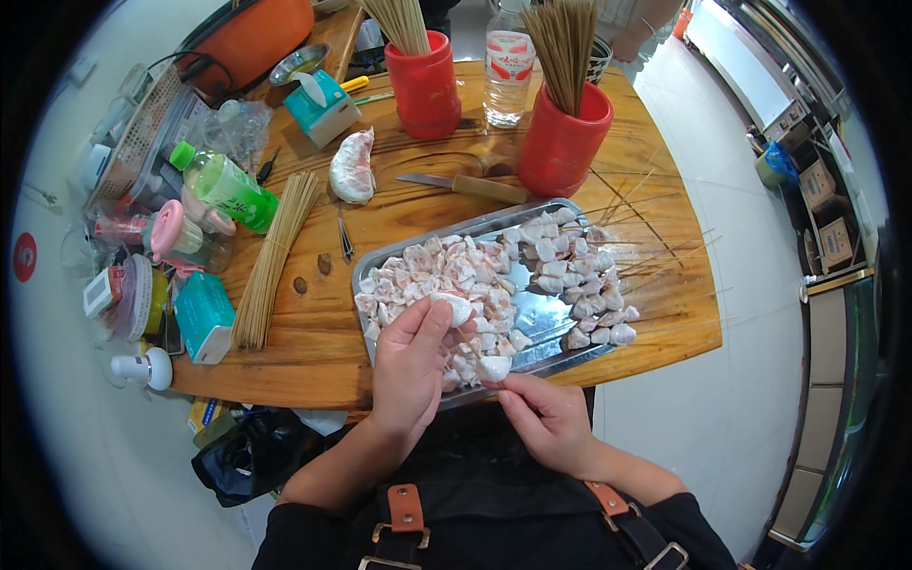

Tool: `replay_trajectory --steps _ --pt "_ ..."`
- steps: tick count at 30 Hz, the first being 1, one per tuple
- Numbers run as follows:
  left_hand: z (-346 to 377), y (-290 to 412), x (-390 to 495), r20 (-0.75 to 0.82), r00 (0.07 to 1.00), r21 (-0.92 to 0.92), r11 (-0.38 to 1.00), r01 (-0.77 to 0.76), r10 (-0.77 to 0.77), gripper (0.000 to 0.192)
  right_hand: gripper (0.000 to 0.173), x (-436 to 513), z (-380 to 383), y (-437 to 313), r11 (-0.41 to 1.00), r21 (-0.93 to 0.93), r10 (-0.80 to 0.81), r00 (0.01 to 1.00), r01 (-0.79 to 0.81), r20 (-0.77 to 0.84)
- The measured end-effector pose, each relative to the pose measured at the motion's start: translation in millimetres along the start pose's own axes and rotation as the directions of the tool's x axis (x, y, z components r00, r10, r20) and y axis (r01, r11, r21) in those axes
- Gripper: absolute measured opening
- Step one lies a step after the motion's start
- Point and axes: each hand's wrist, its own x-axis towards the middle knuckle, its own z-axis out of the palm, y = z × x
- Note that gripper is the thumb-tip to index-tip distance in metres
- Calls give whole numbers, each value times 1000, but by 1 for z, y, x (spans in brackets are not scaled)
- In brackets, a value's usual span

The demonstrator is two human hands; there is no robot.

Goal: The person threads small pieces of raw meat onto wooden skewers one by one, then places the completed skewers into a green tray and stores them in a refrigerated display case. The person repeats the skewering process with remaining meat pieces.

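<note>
My left hand (417, 349) pinches a pale piece of raw meat (456, 310) over the near left part of a metal tray (556, 367). In my right hand (545, 420) is a thin wooden skewer (469, 343), held near its lower end, with another pale piece (493, 368) threaded close to my fingertips. The skewer's upper end meets the piece at my left fingers; whether it pierces that piece I cannot tell. Loose raw meat pieces (427, 267) fill the tray's left side. Filled skewers (584, 285) lie on its right, their bare sticks reaching over the rim.
A knife (491, 189), a larger raw meat piece (353, 167) and a bundle of skewers (274, 263) lie on the wooden table (335, 370). Red containers (425, 92) of skewers and a water bottle (507, 71) stand beyond. Bottles and tissue packs crowd the left. Part of another person (634, 35) shows behind.
</note>
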Motion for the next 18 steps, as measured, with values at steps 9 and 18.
replay_trajectory --steps 9,18 --pt "14 -1 3 -54 986 -44 986 -162 159 30 14 4 8 -2 999 34 -1 1000 1 27" --pt "35 -15 -7 -87 961 3 965 -264 263 31 16 0 14 -2 999 28 -20 1000 20 10"
